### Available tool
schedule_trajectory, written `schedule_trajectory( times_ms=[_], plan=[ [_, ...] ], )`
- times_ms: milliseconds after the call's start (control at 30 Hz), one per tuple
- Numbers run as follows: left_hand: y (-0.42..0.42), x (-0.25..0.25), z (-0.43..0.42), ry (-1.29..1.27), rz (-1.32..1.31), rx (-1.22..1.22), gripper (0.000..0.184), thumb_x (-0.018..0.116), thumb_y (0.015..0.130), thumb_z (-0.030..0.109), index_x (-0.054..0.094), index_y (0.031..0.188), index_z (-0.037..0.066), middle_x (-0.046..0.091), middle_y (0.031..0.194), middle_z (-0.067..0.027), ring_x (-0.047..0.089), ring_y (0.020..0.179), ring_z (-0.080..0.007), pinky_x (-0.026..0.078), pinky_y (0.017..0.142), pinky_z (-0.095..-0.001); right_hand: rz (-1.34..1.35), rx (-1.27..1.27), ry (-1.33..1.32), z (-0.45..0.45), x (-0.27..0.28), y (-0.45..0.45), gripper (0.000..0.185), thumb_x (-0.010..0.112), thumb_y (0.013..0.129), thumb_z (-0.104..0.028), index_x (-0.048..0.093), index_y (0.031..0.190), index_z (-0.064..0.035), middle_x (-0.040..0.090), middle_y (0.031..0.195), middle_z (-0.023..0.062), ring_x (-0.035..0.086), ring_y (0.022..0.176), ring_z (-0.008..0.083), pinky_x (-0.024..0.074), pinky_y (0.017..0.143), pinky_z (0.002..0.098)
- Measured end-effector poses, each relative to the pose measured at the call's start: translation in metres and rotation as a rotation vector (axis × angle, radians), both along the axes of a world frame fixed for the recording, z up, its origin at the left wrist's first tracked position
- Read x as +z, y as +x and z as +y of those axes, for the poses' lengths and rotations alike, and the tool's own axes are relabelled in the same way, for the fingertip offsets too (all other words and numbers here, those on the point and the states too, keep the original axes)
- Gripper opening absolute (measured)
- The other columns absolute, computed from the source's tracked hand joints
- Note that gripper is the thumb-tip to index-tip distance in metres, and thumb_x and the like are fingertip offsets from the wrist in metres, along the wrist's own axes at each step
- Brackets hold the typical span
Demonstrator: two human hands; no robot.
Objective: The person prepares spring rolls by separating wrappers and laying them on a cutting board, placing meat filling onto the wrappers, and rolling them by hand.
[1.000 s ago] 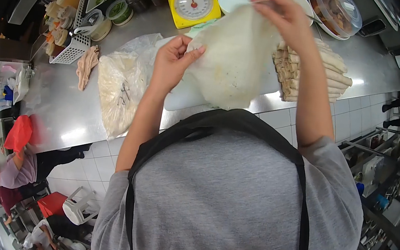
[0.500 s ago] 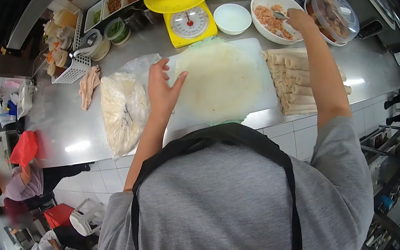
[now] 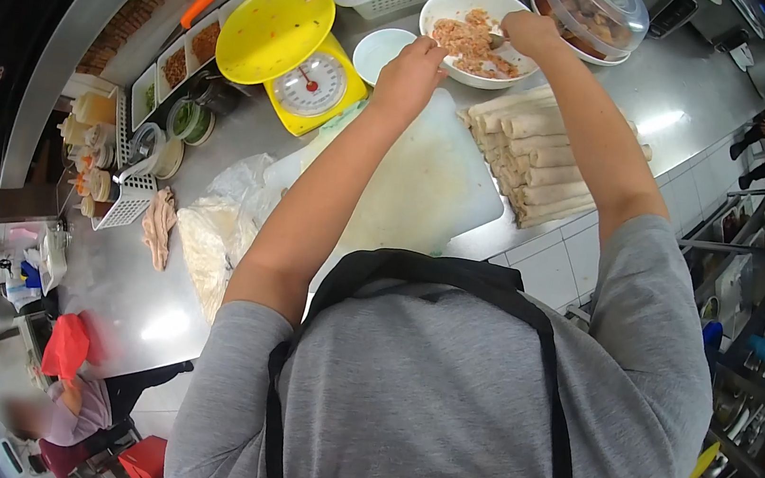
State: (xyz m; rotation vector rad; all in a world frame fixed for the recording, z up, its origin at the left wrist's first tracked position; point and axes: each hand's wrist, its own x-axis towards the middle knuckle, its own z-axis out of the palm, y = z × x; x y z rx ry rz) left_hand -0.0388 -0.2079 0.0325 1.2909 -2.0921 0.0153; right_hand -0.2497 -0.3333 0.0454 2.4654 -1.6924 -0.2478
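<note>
A white bowl (image 3: 438, 5) of pinkish, crumbly filling (image 3: 469, 41) stands at the back of the counter. My right hand (image 3: 530, 34) is closed around the handle of a metal spoon (image 3: 497, 41), whose head is in the filling. At the bowl's near left rim, the fingers of my left hand (image 3: 410, 75) are curled against the edge. Below my hands, a thin, pale round wrapper (image 3: 399, 184) lies on a white cutting board (image 3: 470, 188), partly hidden by my left forearm. Stacked rolls (image 3: 536, 153) sit right of the board.
A yellow scale (image 3: 310, 87) and a small white bowl (image 3: 379, 52) stand at the back. Left are a plastic bag of pale sheets (image 3: 205, 241), a cloth (image 3: 158, 226) and a basket of bottles (image 3: 124, 203). A lidded container (image 3: 593, 21) stands back right. Other people are at both sides.
My left hand has moved from the left of the board up to the white bowl's rim. My right hand stays at the bowl with the spoon. The view has shifted.
</note>
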Motion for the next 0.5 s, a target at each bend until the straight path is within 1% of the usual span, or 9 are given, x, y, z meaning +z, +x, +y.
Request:
schedule_trajectory(
  times_ms=[67, 100, 200, 233, 300, 333, 400, 433, 500],
  plan=[
    [0.001, 0.000, -0.009, 0.221, -0.058, 0.002, 0.023, 0.065, 0.080, 0.018, 0.063, 0.100, 0.007, 0.061, 0.099, -0.0070, 0.062, 0.087, -0.0266, 0.050, 0.075, -0.0365, -0.074, -0.021, 0.035, -0.002, -0.007, 0.004, 0.019, 0.054, 0.081, -0.011, 0.067, 0.095, -0.0126, 0.068, 0.096, 0.0091, 0.065, 0.092, 0.0269, 0.0514, 0.076, 0.0393],
    [0.002, -0.001, -0.010, 0.224, -0.060, -0.002, 0.023, 0.065, 0.080, 0.018, 0.063, 0.100, 0.007, 0.061, 0.099, -0.0070, 0.062, 0.087, -0.0266, 0.050, 0.075, -0.0365, -0.064, -0.070, 0.094, -0.005, -0.009, 0.007, 0.021, 0.054, 0.084, -0.012, 0.066, 0.100, -0.0184, 0.067, 0.101, 0.0060, 0.063, 0.096, 0.0251, 0.0473, 0.080, 0.0404],
    [0.002, -0.004, -0.013, 0.218, -0.041, -0.007, 0.018, 0.066, 0.079, 0.017, 0.064, 0.094, 0.005, 0.061, 0.098, -0.0071, 0.062, 0.087, -0.0261, 0.050, 0.075, -0.0361, -0.141, -0.056, 0.148, -0.009, -0.014, 0.015, 0.019, 0.054, 0.087, -0.025, 0.066, 0.099, -0.0170, 0.067, 0.100, 0.0055, 0.063, 0.098, 0.0243, 0.0425, 0.083, 0.0440],
    [0.002, -0.005, -0.013, 0.201, -0.025, -0.019, 0.018, 0.066, 0.079, 0.017, 0.064, 0.093, 0.005, 0.062, 0.096, -0.0070, 0.062, 0.086, -0.0262, 0.050, 0.074, -0.0362, -0.143, -0.055, 0.148, -0.008, -0.016, 0.022, 0.019, 0.054, 0.087, -0.025, 0.066, 0.099, -0.0170, 0.067, 0.100, 0.0055, 0.063, 0.098, 0.0243, 0.0425, 0.083, 0.0440],
    [0.005, -0.004, -0.014, 0.182, -0.010, -0.023, 0.018, 0.066, 0.079, 0.016, 0.064, 0.093, 0.005, 0.062, 0.095, -0.0069, 0.062, 0.085, -0.0263, 0.050, 0.073, -0.0363, -0.249, -0.155, 0.210, -0.007, -0.019, 0.039, 0.038, 0.052, 0.086, -0.048, 0.067, 0.098, -0.0152, 0.068, 0.093, 0.0059, 0.062, 0.096, 0.0233, 0.0382, 0.085, 0.0462],
    [0.005, -0.003, -0.014, 0.210, -0.026, -0.030, 0.018, 0.065, 0.079, 0.016, 0.064, 0.094, 0.005, 0.061, 0.097, -0.0070, 0.062, 0.086, -0.0266, 0.050, 0.074, -0.0362, -0.251, -0.148, 0.211, -0.006, -0.018, 0.041, 0.038, 0.052, 0.086, -0.048, 0.067, 0.098, -0.0152, 0.068, 0.093, 0.0059, 0.062, 0.096, 0.0233, 0.0382, 0.085, 0.0462],
    [0.006, -0.001, -0.012, 0.235, -0.046, -0.025, 0.018, 0.064, 0.080, 0.015, 0.063, 0.095, 0.005, 0.061, 0.099, -0.0072, 0.061, 0.088, -0.0269, 0.050, 0.075, -0.0360, -0.309, -0.136, 0.213, -0.009, -0.016, 0.043, 0.059, 0.049, 0.079, -0.066, 0.068, 0.091, -0.0124, 0.068, 0.087, 0.0068, 0.062, 0.092, 0.0239, 0.0403, 0.080, 0.0442],
    [0.007, -0.002, -0.008, 0.248, -0.020, -0.035, 0.021, 0.064, 0.080, 0.014, 0.062, 0.100, 0.006, 0.059, 0.105, -0.0080, 0.060, 0.093, -0.0278, 0.050, 0.078, -0.0360, -0.312, -0.128, 0.214, -0.013, -0.013, 0.040, 0.059, 0.049, 0.079, -0.066, 0.068, 0.091, -0.0124, 0.068, 0.087, 0.0068, 0.062, 0.092, 0.0239, 0.0403, 0.080, 0.0442],
    [0.011, -0.002, 0.000, 0.258, 0.008, -0.043, 0.025, 0.064, 0.080, 0.012, 0.061, 0.105, 0.006, 0.057, 0.112, -0.0089, 0.059, 0.098, -0.0287, 0.050, 0.081, -0.0359, -0.397, -0.068, 0.307, -0.026, -0.003, 0.028, 0.062, 0.054, 0.074, -0.070, 0.069, 0.082, -0.0112, 0.064, 0.076, 0.0067, 0.060, 0.078, 0.0213, 0.0420, 0.070, 0.0387]
  ],
)
